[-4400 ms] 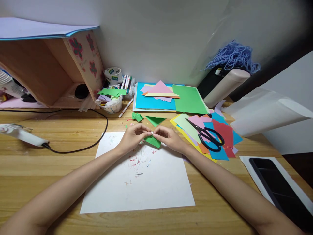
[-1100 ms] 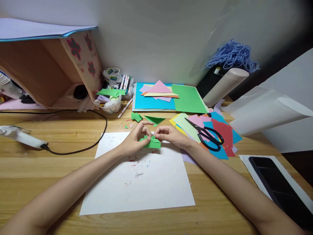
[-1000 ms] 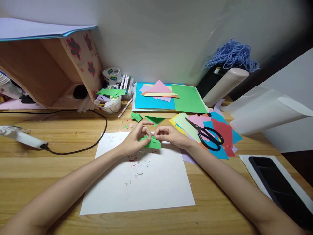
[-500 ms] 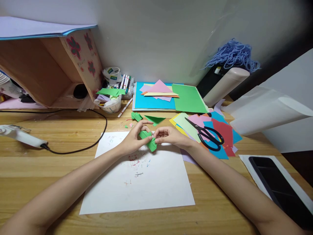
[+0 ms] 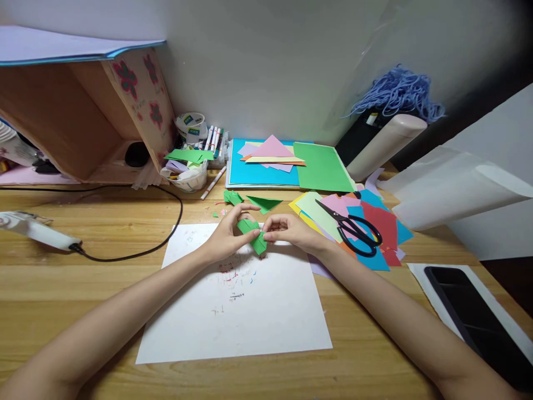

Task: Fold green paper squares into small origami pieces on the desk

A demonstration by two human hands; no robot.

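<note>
A small piece of folded green paper (image 5: 259, 244) is held between my two hands, over the far part of a white sheet (image 5: 233, 328) marked with colored strokes. My left hand (image 5: 230, 233) pinches its left side, thumb on top and the index finger arched above. From the right, the thumb and fingertips of my right hand (image 5: 287, 230) close on its upper right edge. Just beyond my hands lie a green folded triangle (image 5: 265, 204) and a small green folded paper shape (image 5: 233, 197).
Black-handled scissors (image 5: 353, 228) rest on scattered colored paper (image 5: 378, 216) to the right. A phone (image 5: 470, 311) lies near the right edge. Behind are stacked paper sheets (image 5: 325, 166), a basket (image 5: 191, 180) and markers. A cardboard box (image 5: 141, 105) and a black cable (image 5: 137, 260) occupy the left.
The green paper has tilted slightly, its lower end rising a little. Both hands keep their grip in nearly the same place.
</note>
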